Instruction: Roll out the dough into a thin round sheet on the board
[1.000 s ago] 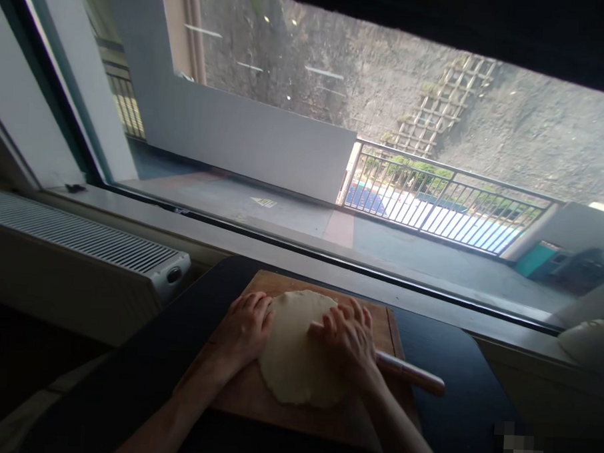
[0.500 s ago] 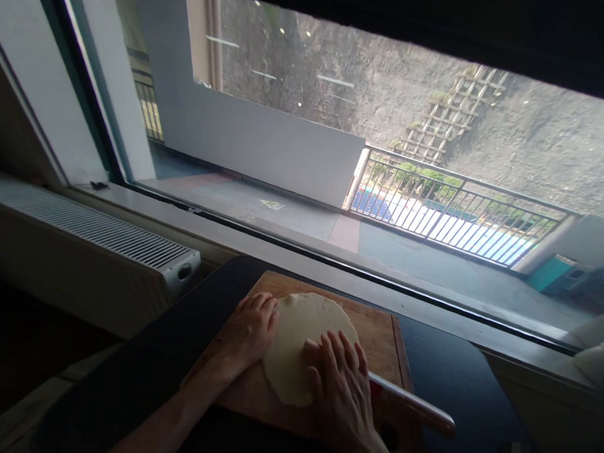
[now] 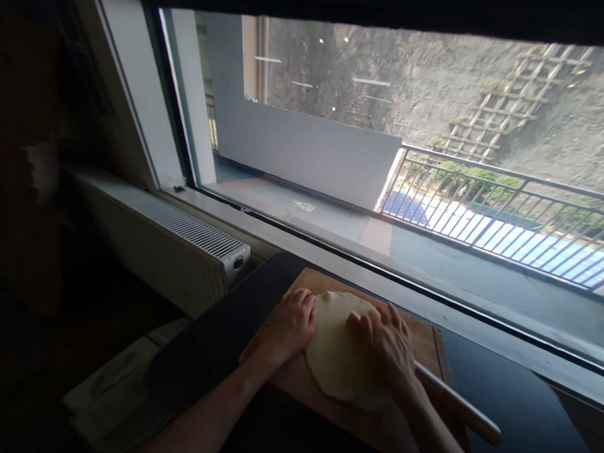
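A round, thinly rolled sheet of dough (image 3: 334,351) lies on a wooden board (image 3: 294,406). At its left edge, my left hand (image 3: 292,319) has its fingers curled down onto the dough's rim; the fingertips are partly hidden. My right hand (image 3: 389,344) lies over a rolling pin (image 3: 457,400), closed around it from above. One end of the pin shows on the dough past the fingers, and the other sticks out to the lower right beyond the board. The palm hides the pin's middle and the dough's right side.
The board stands on a dark table (image 3: 519,403) with rounded corners. Beyond it run a window sill (image 3: 350,265) and a large window. A white radiator (image 3: 195,255) is at the left, with a pale object (image 3: 110,378) low beside the table.
The view has swung left, so the board appears farther right. My right hand has slid up the dough with the rolling pin, away from me. My left hand stays at the dough's left edge.
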Available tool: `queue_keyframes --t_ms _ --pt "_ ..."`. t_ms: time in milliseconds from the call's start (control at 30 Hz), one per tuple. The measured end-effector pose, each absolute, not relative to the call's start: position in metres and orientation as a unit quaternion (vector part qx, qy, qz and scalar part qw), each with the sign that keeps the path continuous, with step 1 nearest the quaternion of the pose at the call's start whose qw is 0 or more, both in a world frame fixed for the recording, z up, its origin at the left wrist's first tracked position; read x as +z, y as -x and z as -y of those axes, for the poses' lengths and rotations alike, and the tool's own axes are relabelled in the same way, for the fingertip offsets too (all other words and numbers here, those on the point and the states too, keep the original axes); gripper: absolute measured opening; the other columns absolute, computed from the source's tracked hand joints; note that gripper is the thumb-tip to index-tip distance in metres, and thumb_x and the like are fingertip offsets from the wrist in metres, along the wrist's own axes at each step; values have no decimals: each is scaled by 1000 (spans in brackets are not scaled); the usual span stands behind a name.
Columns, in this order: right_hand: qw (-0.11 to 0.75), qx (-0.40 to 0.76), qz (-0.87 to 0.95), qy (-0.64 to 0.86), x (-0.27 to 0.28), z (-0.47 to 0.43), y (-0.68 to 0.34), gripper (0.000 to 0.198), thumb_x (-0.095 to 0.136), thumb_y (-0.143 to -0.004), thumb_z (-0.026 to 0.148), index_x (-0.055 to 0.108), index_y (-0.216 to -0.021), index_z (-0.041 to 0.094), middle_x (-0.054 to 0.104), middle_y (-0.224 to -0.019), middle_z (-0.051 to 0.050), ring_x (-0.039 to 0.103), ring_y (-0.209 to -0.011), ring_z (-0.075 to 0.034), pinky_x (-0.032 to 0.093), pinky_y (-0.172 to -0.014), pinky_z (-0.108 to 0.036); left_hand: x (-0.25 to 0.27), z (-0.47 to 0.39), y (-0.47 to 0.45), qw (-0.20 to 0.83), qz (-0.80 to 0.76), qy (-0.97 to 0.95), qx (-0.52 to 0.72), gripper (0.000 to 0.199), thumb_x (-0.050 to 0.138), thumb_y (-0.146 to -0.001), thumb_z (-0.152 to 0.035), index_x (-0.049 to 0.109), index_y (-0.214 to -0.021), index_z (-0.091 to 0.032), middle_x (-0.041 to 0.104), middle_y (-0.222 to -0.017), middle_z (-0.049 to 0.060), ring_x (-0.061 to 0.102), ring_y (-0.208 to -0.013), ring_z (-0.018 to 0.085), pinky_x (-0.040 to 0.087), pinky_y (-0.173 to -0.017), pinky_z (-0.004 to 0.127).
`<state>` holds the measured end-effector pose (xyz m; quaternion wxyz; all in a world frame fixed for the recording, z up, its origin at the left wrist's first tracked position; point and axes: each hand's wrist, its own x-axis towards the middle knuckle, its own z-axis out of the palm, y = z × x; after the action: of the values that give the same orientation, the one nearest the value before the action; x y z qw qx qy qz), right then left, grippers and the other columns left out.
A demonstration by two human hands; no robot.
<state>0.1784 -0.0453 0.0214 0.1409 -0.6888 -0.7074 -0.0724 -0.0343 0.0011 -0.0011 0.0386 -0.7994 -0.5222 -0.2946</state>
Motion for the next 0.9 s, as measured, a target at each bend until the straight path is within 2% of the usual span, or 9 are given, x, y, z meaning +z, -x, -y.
queue_keyframes --t_ms 133,200,300,400,467,533,633,767,900 --pt "162 -110 736 648 -2 101 -148 52 28 -91 48 35 -136 23 38 -139 -4 19 -134 -23 13 -108 -44 0 -1 34 40 525 798 -293 26 41 -85 -24 52 -108 -21 54 -108 6 47 -107 21 32 -100 40" --pt "165 -103 718 668 2 88 -152 50 25 -92 48 39 -133 24 40 -138 -4 19 -134 -24 11 -108 -46 0 -2 33 37 523 800 -292 26 40 -85 -24 52 -108 -20 54 -108 7 47 -108 21 32 -100 40" --pt "137 -37 668 731 28 30 -179 51 16 -93 50 55 -116 27 48 -130 -6 25 -130 -29 18 -101 -53 1 -4 34 31 519 803 -290 26 39 -86 -25 53 -107 -21 54 -111 7 47 -108 21 33 -99 40" --pt "75 54 626 774 55 -25 -208 48 25 -91 52 54 -115 23 55 -118 -14 41 -118 -32 31 -90 -54 1 -5 34 32 514 807 -288 26 40 -85 -24 53 -108 -22 55 -110 7 48 -107 21 34 -98 39" --pt "60 69 612 786 63 -35 -213 46 26 -91 49 52 -117 21 57 -114 -15 44 -113 -30 34 -88 -52 0 -7 35 36 513 808 -288 26 41 -85 -24 54 -108 -22 57 -107 6 49 -105 21 34 -97 39" --pt "80 55 628 772 58 -18 -201 47 20 -93 47 54 -114 23 57 -116 -12 42 -118 -29 33 -91 -49 -1 -8 35 38 512 808 -288 26 40 -85 -24 54 -107 -22 57 -106 6 50 -105 21 35 -97 39" --pt "144 2 690 709 33 38 -168 50 13 -94 45 54 -117 27 49 -130 -5 27 -131 -25 23 -103 -46 -5 -10 36 39 509 810 -288 27 40 -86 -25 54 -108 -21 57 -108 7 49 -106 21 34 -98 40" --pt "152 -17 748 646 12 89 -149 49 22 -94 43 31 -139 25 33 -144 -1 21 -134 -18 15 -109 -36 -8 -12 35 41 510 807 -294 27 40 -86 -25 54 -108 -20 55 -113 8 48 -110 22 32 -100 40" --pt "117 -18 678 726 31 40 -180 53 13 -94 46 44 -130 23 34 -142 -6 16 -135 -25 12 -107 -48 -8 -13 34 44 510 809 -290 26 40 -85 -25 53 -107 -20 56 -110 8 49 -107 22 34 -99 41"
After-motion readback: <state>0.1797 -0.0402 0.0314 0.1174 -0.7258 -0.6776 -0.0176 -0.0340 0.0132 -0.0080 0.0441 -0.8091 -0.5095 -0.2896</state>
